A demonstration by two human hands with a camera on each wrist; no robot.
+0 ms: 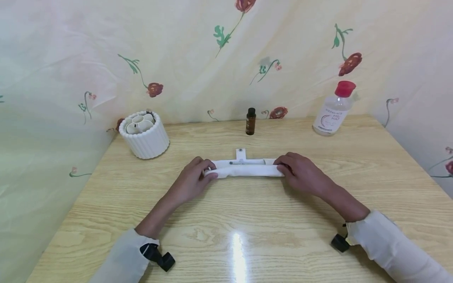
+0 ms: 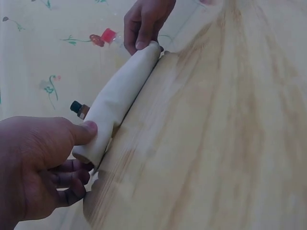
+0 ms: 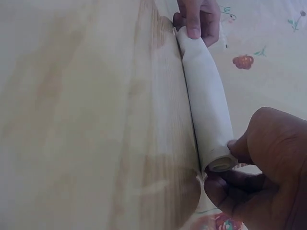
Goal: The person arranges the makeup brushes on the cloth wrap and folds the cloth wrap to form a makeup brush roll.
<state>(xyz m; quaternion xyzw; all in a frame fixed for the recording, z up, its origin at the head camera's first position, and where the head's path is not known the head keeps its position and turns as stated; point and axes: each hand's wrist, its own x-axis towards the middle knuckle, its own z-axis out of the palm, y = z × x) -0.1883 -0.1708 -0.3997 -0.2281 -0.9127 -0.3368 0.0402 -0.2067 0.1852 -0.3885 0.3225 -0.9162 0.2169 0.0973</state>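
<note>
A white roll-up case, partly rolled, lies across the middle of the table in the head view. Its tab with a metal snap points to the back. Along the unrolled strip shows a thin dark-tipped rod; its exact kind is unclear. My left hand pinches the roll's left end between thumb and fingers. At the right end, my right hand holds the roll the same way. The right wrist view shows the coiled layers at the roll's end, beside the right thumb.
Behind the case stands a small brown bottle with a black cap. A white ribbed container with round compartments is at the back left. At the back right stands a clear bottle with a red cap. Flower-patterned cloth hangs behind the table.
</note>
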